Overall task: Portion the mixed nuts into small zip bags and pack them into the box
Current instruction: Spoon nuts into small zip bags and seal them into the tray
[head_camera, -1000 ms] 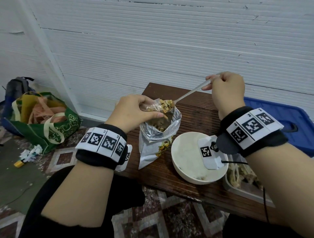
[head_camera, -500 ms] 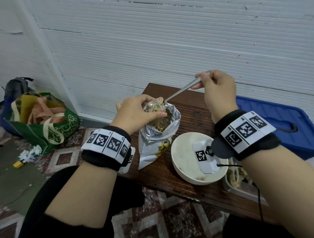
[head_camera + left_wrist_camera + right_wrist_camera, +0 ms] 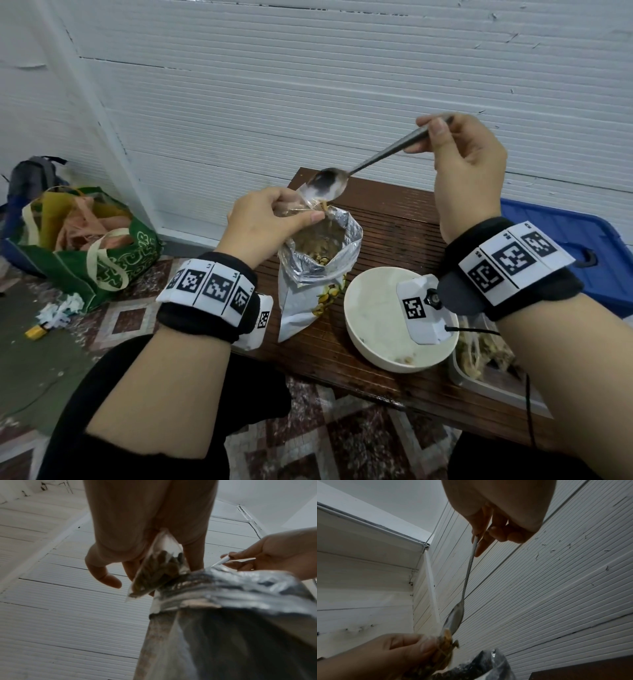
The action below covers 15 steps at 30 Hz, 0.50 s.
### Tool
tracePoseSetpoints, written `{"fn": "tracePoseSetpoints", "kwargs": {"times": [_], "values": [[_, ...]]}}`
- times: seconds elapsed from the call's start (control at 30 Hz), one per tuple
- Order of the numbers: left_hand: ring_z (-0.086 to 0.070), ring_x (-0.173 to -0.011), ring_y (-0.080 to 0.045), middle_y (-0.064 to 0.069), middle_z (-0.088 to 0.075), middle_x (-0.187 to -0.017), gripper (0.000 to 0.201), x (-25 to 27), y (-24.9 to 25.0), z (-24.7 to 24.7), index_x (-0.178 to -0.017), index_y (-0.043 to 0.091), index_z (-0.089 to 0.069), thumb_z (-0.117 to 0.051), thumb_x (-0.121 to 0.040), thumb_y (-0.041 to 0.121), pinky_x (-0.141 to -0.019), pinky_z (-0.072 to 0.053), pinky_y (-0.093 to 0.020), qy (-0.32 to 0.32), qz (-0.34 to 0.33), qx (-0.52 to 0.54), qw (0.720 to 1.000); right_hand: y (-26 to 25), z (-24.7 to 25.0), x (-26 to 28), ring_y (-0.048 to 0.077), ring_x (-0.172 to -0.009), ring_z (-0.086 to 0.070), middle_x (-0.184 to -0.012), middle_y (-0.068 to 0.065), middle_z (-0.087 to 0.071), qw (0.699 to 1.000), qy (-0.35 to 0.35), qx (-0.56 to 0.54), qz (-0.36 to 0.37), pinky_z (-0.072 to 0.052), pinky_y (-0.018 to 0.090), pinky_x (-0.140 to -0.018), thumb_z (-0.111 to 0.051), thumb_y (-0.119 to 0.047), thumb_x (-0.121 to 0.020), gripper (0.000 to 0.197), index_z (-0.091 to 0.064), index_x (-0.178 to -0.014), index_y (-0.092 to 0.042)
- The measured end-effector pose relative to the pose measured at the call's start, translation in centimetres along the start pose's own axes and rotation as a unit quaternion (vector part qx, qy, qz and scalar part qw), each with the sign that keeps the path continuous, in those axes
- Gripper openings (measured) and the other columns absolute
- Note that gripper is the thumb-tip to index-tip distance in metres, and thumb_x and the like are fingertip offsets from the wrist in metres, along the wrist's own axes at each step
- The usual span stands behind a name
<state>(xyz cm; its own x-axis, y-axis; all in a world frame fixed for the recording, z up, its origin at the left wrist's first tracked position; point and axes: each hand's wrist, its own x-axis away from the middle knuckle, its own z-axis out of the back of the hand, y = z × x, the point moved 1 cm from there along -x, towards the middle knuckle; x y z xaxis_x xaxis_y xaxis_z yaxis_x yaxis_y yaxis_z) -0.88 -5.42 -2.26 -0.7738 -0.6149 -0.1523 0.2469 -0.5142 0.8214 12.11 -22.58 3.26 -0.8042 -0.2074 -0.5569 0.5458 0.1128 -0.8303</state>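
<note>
My left hand (image 3: 270, 219) pinches a small clear zip bag (image 3: 157, 566) partly filled with mixed nuts, held just above the open mouth of a silver foil nut pouch (image 3: 318, 267) standing on the wooden table (image 3: 394, 219). My right hand (image 3: 459, 161) grips the handle of a metal spoon (image 3: 363, 164). The spoon bowl is tipped over the small bag's mouth, its inside bare, with a nut at its lower edge. In the right wrist view the spoon (image 3: 467, 577) hangs down to the small bag (image 3: 443, 645). A clear box (image 3: 489, 363) holding filled bags sits at the right, half hidden by my right arm.
A white bowl (image 3: 376, 329) stands right of the pouch, almost bare with a few crumbs. A blue plastic lid (image 3: 561, 246) lies behind my right wrist. On the floor at left are a green shopping bag (image 3: 96, 253) and a backpack (image 3: 30, 178). A white panelled wall stands behind.
The loaded spoon rose from the pouch, tipped over the small bag and now shows a bare bowl. My right hand lifted higher; my left hand stayed above the pouch.
</note>
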Motion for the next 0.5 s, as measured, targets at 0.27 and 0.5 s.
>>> {"fn": "tracePoseSetpoints", "kwargs": {"times": [0.27,0.5], "values": [[-0.059,-0.084,0.005,0.015,-0.066,-0.088,0.027,-0.2,-0.2,1.0,-0.087,0.028,-0.068,-0.080,-0.069,0.044,-0.073,-0.047,-0.017,0.003,-0.007,0.029,1.000,1.5,0.6,1.2,-0.007,-0.064,-0.058,-0.071,-0.010,-0.064,0.987,0.025,0.138,-0.073,-0.038,0.002,-0.063,-0.054,-0.020,-0.095,0.020,-0.068,-0.080,-0.018],[-0.063,-0.095,-0.002,0.008,-0.072,-0.103,0.018,0.2,0.7,1.2,-0.082,0.037,-0.070,-0.077,-0.069,0.047,-0.074,-0.044,-0.004,-0.002,-0.053,0.058,0.997,3.9,-1.4,4.7,0.008,-0.075,-0.058,-0.072,-0.014,-0.062,0.951,-0.122,0.266,-0.099,-0.043,0.023,-0.073,-0.059,-0.028,-0.091,0.019,-0.071,-0.078,-0.022]]}}
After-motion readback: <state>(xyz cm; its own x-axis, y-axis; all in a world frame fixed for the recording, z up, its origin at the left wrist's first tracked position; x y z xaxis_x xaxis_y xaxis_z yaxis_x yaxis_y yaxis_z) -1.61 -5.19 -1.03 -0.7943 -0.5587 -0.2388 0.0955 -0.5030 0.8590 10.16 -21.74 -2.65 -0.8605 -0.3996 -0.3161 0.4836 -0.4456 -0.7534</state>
